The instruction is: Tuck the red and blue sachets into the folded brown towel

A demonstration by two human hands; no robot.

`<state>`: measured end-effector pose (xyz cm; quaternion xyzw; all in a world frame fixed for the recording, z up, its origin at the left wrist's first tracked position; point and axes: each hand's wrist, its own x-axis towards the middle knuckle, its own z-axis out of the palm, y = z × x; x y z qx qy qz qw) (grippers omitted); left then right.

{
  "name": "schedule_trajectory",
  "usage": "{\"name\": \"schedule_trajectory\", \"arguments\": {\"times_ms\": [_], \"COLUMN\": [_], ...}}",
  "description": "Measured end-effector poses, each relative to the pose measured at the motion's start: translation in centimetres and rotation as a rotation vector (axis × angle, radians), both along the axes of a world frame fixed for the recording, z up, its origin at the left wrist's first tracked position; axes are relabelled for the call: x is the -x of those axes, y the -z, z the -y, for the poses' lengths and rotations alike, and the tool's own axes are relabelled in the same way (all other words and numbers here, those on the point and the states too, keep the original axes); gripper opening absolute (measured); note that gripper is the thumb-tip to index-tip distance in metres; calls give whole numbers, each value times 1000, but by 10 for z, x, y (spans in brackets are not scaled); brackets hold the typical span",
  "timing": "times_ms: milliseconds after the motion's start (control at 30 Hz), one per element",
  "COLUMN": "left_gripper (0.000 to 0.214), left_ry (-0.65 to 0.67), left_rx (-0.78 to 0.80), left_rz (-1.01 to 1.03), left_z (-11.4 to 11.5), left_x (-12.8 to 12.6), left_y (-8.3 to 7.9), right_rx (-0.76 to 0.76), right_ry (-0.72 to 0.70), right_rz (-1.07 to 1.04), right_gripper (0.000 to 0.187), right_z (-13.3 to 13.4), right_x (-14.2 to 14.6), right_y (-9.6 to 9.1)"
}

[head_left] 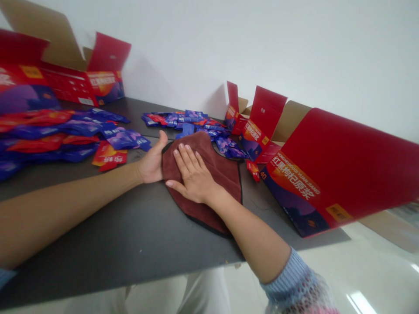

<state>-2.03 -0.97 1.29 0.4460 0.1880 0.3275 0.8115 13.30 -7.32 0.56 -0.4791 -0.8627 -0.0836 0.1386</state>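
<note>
A reddish-brown cloth piece (225,174) with dark edging and a curved cut-out lies on the grey table, slightly raised at its left side. My right hand (193,174) rests flat on top of it, fingers stretched out. At the cloth's left edge is my left hand (151,162), thumb pointing up and away from the fabric; its other fingers go out of sight behind or under the cloth. Blue and red sachets (193,120) lie in a pile just beyond the cloth.
Sachets (78,131) are heaped at the left, near open red cartons (70,85). On the right stand more open cartons, a large red one (347,170) at the table's edge. The grey table (131,244) ends close to my legs, and a white wall rises behind.
</note>
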Motion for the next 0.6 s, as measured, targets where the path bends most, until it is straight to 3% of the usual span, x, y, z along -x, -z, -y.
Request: {"name": "schedule_trajectory", "arguments": {"times_ms": [333, 600], "left_gripper": [92, 89], "left_ry": [-53, 42], "left_rx": [65, 8], "left_rz": [-17, -34], "left_z": [0, -4], "left_x": [0, 3], "left_y": [-1, 6], "right_rx": [-33, -29], "right_ry": [-3, -1], "right_rz": [-18, -59], "right_gripper": [88, 89], "right_z": [-2, -2], "right_x": [-4, -4], "right_y": [-1, -3]}}
